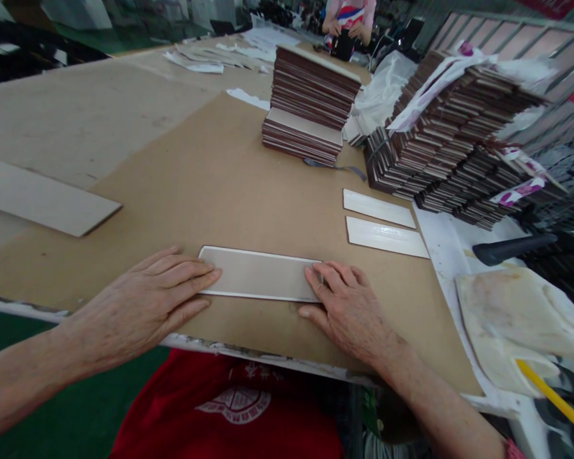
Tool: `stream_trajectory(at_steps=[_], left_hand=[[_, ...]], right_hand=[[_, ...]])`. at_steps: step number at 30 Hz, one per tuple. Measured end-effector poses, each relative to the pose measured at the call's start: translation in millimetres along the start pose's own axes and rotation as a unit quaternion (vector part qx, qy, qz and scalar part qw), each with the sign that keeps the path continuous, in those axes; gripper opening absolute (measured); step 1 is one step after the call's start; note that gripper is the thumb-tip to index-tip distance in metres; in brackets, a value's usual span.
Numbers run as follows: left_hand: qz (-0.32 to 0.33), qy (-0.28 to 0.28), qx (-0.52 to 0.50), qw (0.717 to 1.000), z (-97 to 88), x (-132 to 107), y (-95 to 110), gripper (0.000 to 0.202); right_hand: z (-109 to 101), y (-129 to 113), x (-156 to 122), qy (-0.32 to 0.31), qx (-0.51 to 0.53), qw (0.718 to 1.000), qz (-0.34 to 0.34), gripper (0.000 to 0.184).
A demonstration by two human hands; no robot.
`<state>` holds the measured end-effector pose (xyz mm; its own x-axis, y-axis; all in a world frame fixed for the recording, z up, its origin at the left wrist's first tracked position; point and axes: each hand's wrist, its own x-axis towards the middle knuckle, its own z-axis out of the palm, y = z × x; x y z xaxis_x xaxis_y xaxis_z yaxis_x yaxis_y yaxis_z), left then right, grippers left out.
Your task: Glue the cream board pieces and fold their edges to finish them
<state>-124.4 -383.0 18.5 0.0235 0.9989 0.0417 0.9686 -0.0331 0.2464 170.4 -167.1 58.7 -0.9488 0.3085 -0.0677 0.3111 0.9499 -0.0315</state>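
A narrow rectangular board (263, 274), beige with a white border, lies flat on brown paper in front of me. At its left end, my left hand (165, 290) has its fingers over the corner, with the thumb by the near edge. My right hand (344, 303) grips the opposite end, fingers bent over the top and thumb below the near edge. Beyond it to the right lie two glossy white strips (385, 239), one behind the other. The board's underside is hidden.
A stack of dark-edged boards (310, 102) stands at the back centre. Bigger bundled stacks (449, 134) rise on the right, near a black handle (514, 248) and a stained cloth (516, 312). A plain grey board (43, 197) lies left. Another person (349, 25) works at the far end.
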Motion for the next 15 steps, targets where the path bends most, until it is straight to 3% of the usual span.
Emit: stream_trajectory(at_steps=[7,11,15], left_hand=[[-0.01,0.005,-0.016,1.0,-0.3,3.2,-0.1,0.037],[0.008,0.02,-0.009,1.0,3.0,6.5,-2.8,0.039],[0.03,0.035,0.02,0.999,8.4,-4.4,-6.4,0.044]], right_hand=[[2.6,34.1,-9.3,0.046,0.044,0.998,0.008,0.056],[10.7,22.9,-5.9,0.004,0.069,0.997,-0.037,0.072],[-0.4,0.6,-25.2,-0.033,0.067,0.996,-0.046,0.097]])
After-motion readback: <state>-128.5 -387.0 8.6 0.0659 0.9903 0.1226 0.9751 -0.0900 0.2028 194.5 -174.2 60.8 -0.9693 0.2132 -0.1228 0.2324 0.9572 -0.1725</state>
